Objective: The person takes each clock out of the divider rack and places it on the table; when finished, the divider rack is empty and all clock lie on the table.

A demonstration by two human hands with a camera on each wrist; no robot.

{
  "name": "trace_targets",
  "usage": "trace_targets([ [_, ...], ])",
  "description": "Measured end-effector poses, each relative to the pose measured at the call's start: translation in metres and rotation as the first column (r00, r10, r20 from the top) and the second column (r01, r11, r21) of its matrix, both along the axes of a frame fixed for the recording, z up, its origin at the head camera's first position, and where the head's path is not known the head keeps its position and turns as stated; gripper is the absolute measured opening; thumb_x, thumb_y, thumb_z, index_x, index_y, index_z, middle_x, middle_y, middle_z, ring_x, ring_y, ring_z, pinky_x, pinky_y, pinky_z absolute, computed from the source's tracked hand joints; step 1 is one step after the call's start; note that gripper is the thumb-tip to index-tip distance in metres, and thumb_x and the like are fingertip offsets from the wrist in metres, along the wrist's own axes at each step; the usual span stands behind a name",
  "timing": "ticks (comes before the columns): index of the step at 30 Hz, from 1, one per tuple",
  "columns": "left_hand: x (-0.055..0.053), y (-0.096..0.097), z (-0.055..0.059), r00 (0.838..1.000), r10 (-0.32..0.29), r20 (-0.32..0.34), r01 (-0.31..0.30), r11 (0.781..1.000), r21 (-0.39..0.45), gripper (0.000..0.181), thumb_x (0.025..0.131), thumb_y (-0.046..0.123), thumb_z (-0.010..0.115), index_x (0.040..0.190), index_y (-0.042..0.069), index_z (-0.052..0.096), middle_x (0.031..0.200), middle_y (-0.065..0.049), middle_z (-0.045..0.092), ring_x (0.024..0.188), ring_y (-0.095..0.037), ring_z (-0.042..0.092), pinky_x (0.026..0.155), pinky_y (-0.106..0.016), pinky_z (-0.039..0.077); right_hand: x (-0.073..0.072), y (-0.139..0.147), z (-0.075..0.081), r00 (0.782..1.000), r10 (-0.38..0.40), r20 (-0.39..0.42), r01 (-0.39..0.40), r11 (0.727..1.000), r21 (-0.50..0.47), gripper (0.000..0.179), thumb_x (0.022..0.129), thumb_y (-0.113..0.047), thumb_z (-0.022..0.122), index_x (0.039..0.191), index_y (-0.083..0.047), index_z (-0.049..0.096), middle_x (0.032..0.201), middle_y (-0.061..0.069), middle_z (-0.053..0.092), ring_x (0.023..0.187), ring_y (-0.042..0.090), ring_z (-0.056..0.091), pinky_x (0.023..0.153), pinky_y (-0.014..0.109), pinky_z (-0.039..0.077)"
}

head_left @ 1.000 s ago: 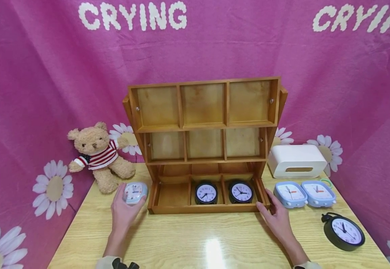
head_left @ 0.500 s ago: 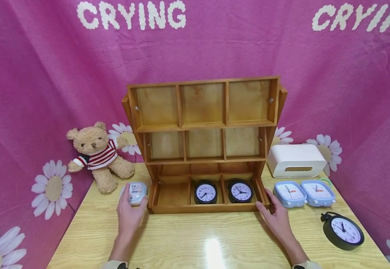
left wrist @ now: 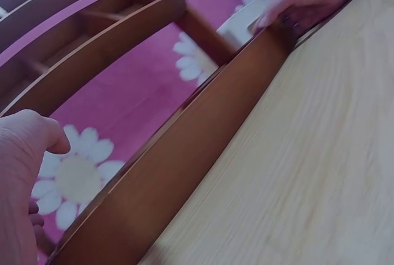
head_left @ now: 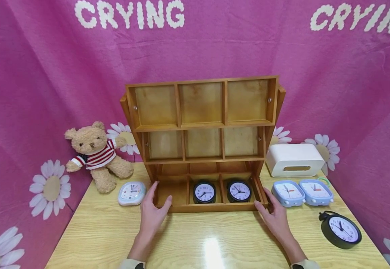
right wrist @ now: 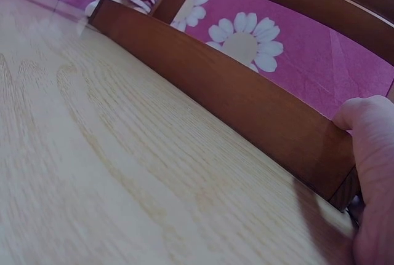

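Observation:
A tiered wooden display shelf [head_left: 201,126] stands on the table, its compartments in rows of three. Two round black alarm clocks, one in the middle [head_left: 204,192] and one on the right [head_left: 239,191], sit in the bottom row. My left hand [head_left: 152,216] is at the shelf's lower left corner, thumb and fingers spread; in the left wrist view its thumb [left wrist: 52,136] is apart from the wood. At the lower right corner my right hand [head_left: 277,216] grips the shelf, its thumb [right wrist: 352,112] over the front edge and fingers along the side.
Left of the shelf lies a pale blue clock [head_left: 132,193], before a seated teddy bear [head_left: 97,155]. On the right are two blue clocks [head_left: 288,193], a black alarm clock [head_left: 341,229] and a white tissue box [head_left: 295,160]. A pink curtain [head_left: 201,48] hangs behind.
My left hand has left the pale blue clock and moved right to the shelf's lower left corner. That clock has stayed on the table. My right hand keeps its place.

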State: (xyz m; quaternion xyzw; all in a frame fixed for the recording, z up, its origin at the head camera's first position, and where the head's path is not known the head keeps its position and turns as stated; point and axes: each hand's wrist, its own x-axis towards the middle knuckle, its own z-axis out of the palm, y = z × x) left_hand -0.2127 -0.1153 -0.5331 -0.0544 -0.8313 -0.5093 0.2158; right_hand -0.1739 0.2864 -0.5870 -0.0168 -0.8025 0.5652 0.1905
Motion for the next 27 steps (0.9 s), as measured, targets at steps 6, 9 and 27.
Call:
trace_targets([
  [6,-0.001,0.032,-0.003,0.994,-0.102,-0.031,0.101,0.994,-0.027,0.069,0.085,0.018,0.085,0.146,0.000,0.058,0.144,-0.020,0.062,0.132,-0.039,0.059,0.109,-0.055,0.050,-0.001,0.000,0.000,1.000,0.021,-0.022,-0.022,0.999,-0.034,0.061,0.099,-0.007,0.072,0.154,0.003,0.046,0.154,0.031,0.047,0.121,-0.005,0.052,0.096,0.005,0.044],
  [9,-0.003,0.046,-0.002,0.986,-0.167,-0.025,0.166,0.986,-0.019,0.068,0.085,0.018,0.085,0.146,0.001,0.058,0.144,-0.019,0.062,0.132,-0.037,0.059,0.108,-0.055,0.051,-0.001,0.001,-0.001,0.999,0.035,-0.029,-0.036,0.999,-0.034,0.061,0.099,-0.006,0.071,0.154,0.003,0.046,0.154,0.031,0.046,0.123,0.002,0.055,0.096,0.006,0.045],
  [27,-0.025,0.099,0.005,0.863,-0.406,0.301,0.478,0.850,-0.223,0.071,0.097,0.036,0.076,0.153,0.001,0.050,0.151,-0.018,0.055,0.136,-0.036,0.054,0.110,-0.052,0.049,0.001,0.000,0.001,0.999,0.035,-0.020,-0.036,0.998,-0.043,0.062,0.100,-0.006,0.070,0.154,0.005,0.043,0.156,0.034,0.042,0.135,0.048,0.048,0.097,0.005,0.042],
])
